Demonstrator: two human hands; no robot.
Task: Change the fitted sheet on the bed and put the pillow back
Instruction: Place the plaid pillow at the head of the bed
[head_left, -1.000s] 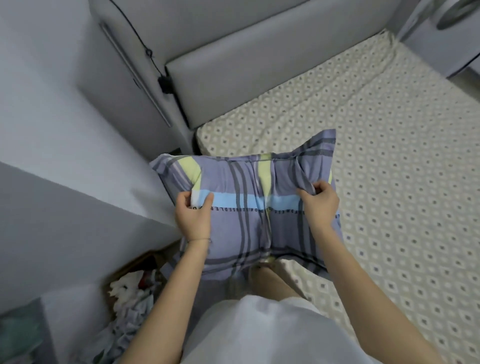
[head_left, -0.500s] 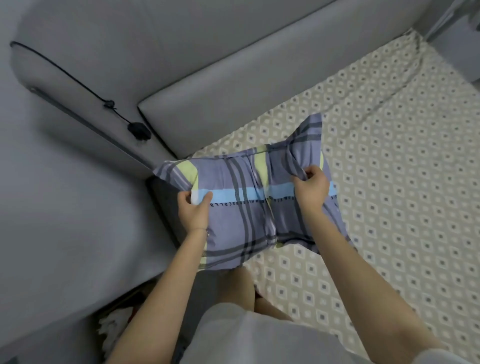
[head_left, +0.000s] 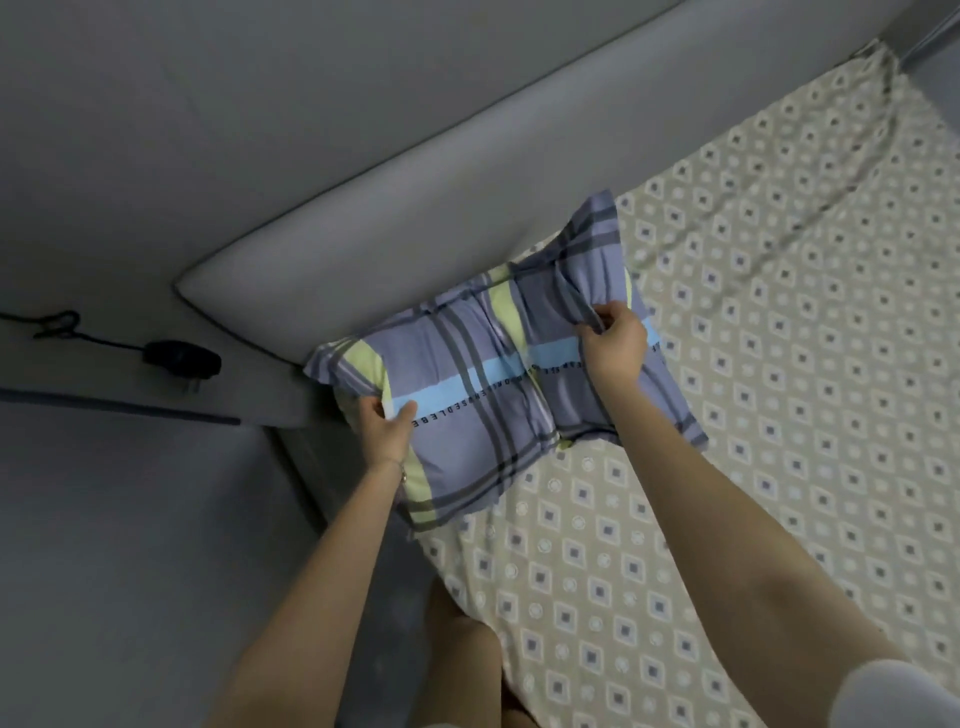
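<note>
1. Your left hand (head_left: 387, 431) grips the left edge of the pillow (head_left: 467, 395), with the thumb on top. Your right hand (head_left: 615, 345) pinches a fold of the pillowcase near the far right corner. Both hands are closed on cloth; neither is free.
2. The pillow lies at the head corner of the bed, on the patterned fitted sheet (head_left: 753, 415), with its far edge against the padded headboard (head_left: 363, 249). Its left side appears to reach over the edge of the mattress. I cannot tell how much of it is supported.
3. Slide the pillow a little to your right, so that the whole of it sits on the mattress. Make its long edge parallel to the headboard.
4. With the right hand, pull the pinched fold outward to flatten the case, then release it. A fold left there will probably remain as a ridge.
5. Lift and place the pillow rather than drag it. The sheet around it looks smooth, and dragging may pull it into wrinkles. One long crease (head_left: 857, 182) already shows far to the right.
6. Mind the black plug (head_left: 179, 356) and its cable, left of the headboard cushion. It is well apart from the pillow and should be left there.
</note>
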